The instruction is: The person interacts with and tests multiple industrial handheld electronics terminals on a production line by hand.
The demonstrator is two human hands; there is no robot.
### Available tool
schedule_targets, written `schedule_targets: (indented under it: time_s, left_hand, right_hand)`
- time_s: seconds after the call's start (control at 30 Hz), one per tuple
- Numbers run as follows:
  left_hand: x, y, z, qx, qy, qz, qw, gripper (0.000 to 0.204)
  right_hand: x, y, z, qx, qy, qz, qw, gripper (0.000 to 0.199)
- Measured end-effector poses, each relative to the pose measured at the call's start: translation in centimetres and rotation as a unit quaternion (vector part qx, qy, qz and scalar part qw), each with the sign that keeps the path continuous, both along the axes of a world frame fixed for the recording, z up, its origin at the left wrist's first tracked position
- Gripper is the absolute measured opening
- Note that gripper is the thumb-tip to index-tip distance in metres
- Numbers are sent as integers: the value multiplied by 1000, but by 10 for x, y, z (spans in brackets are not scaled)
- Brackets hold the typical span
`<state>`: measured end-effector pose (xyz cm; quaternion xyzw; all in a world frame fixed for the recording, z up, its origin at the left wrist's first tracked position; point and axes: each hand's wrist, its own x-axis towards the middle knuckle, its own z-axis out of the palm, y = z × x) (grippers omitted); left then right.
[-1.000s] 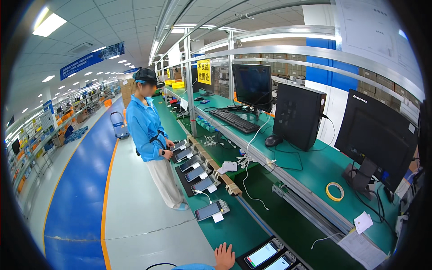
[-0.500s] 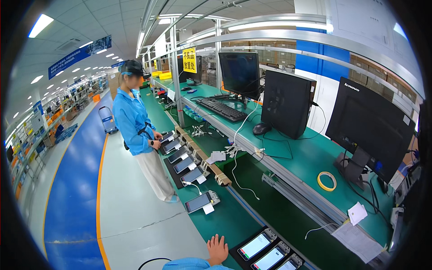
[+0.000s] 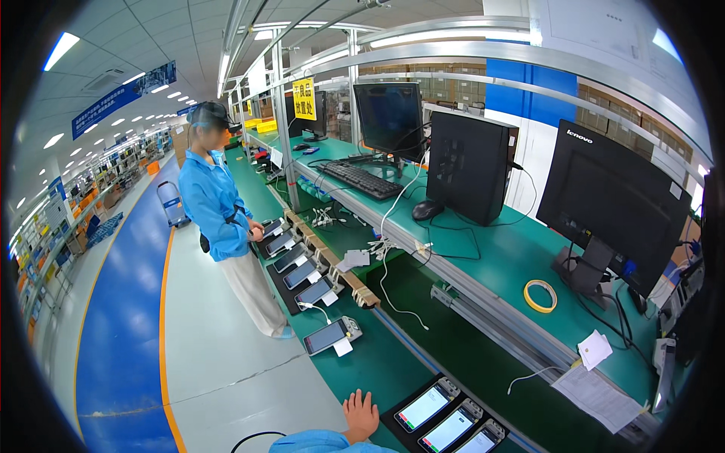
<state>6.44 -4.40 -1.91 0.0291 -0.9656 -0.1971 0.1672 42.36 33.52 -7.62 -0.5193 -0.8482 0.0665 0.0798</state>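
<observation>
My left hand (image 3: 361, 416) lies palm down on the edge of the green bench (image 3: 362, 371), its fingers spread and holding nothing. Close to its right, several handheld terminals with lit white screens rest in a row on a black mat (image 3: 390, 417); the nearest-to-hand terminal (image 3: 424, 408) and the middle terminal (image 3: 450, 430) show best, while the lower picture edge cuts off another terminal (image 3: 480, 442). Farther up the bench lies a dark-screened terminal (image 3: 329, 337) with a white cable and a white card at its end. My right hand is out of the picture.
A co-worker in a blue jacket (image 3: 213, 200) stands at the bench's far left, hands at a row of dark terminals (image 3: 300, 274). On the raised shelf stand a black computer case (image 3: 470, 167), a monitor (image 3: 615, 204) and a yellow tape roll (image 3: 540, 296). A loose cable (image 3: 399, 308) hangs below.
The view has shifted slightly, so most of the scene sits a little farther left. My left hand stays flat on the bench beside the lit terminals.
</observation>
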Motion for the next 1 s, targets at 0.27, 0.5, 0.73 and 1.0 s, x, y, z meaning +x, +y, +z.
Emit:
schedule_targets:
  time_s: [0.27, 0.5, 0.73, 1.0]
  left_hand:
    - [10, -3, 0, -9, -3, 1, 1000, 48]
    - [1, -7, 2, -16, -22, -36, 999, 47]
    - [-41, 2, 14, 232, -5, -172, 957, 30]
    - [-61, 56, 13, 472, -274, -210, 811, 44]
  right_hand:
    - [1, -8, 15, 21, -5, 12, 1000, 24]
    - [-13, -54, 99, -20, 63, 28, 997, 25]
    - [-60, -36, 69, 17, 220, -64, 973, 12]
    - [-81, -61, 70, -130, 331, -106, 929, 14]
